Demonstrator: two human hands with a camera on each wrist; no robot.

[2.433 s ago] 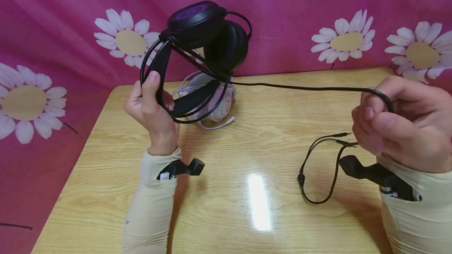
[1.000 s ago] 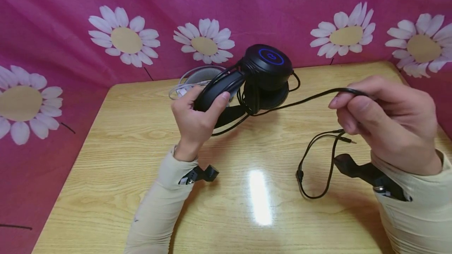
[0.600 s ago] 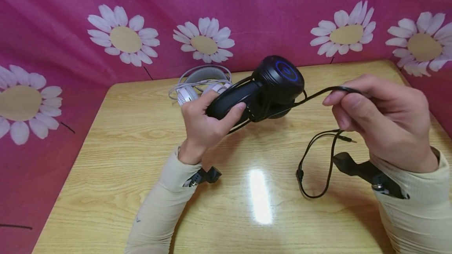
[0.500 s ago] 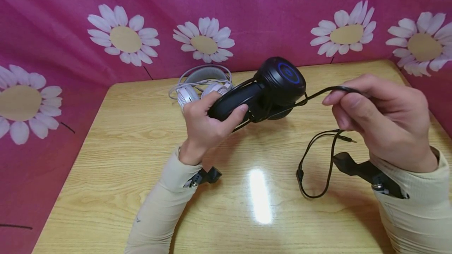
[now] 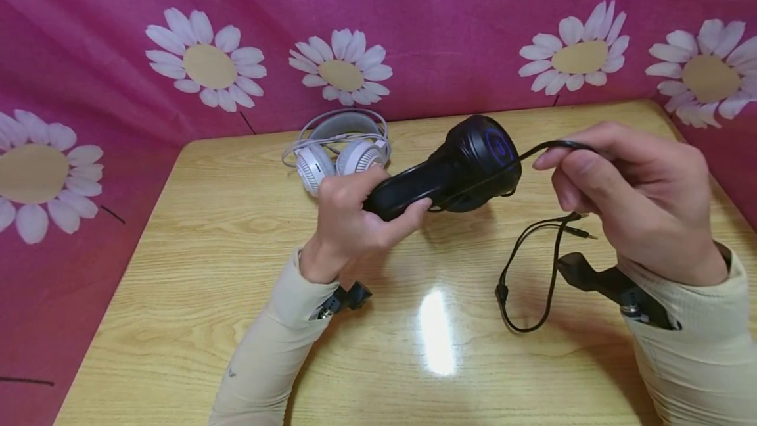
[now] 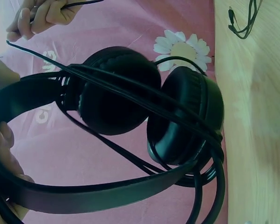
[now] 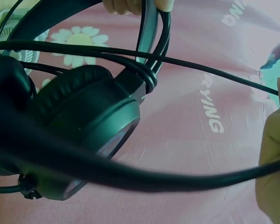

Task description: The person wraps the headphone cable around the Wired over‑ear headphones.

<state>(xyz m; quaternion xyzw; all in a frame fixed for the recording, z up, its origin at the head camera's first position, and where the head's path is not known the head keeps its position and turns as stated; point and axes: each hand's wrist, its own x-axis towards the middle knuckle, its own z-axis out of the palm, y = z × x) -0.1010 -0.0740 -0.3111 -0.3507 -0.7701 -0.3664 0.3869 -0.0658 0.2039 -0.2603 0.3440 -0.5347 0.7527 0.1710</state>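
In the head view my left hand (image 5: 355,219) grips the headband of a black pair of headphones (image 5: 467,163) above the table, with a blue-lit ring on the ear cup facing right. My right hand (image 5: 644,196) pinches the black cable (image 5: 547,144) a short way right of that cup. Below this hand the cable's free end (image 5: 503,291) hangs in a loop, its plugs near the fingers. The left wrist view shows both padded ear cups (image 6: 119,91) and several turns of cable wound around the headphones. Up close in the right wrist view, the cable (image 7: 200,182) crosses before the cups.
White headphones (image 5: 343,143) with their own cable lie at the back of the wooden table (image 5: 207,229), behind my left hand. A pink cloth (image 5: 449,18) with daisies hangs along the back and left side. Each wrist carries a small black camera mount (image 5: 615,284).
My left hand has lowered the black headphones, moved them right and turned them, bringing the lit cup near my right hand. My right hand has shifted slightly left, still pinching the cable, now slacker.
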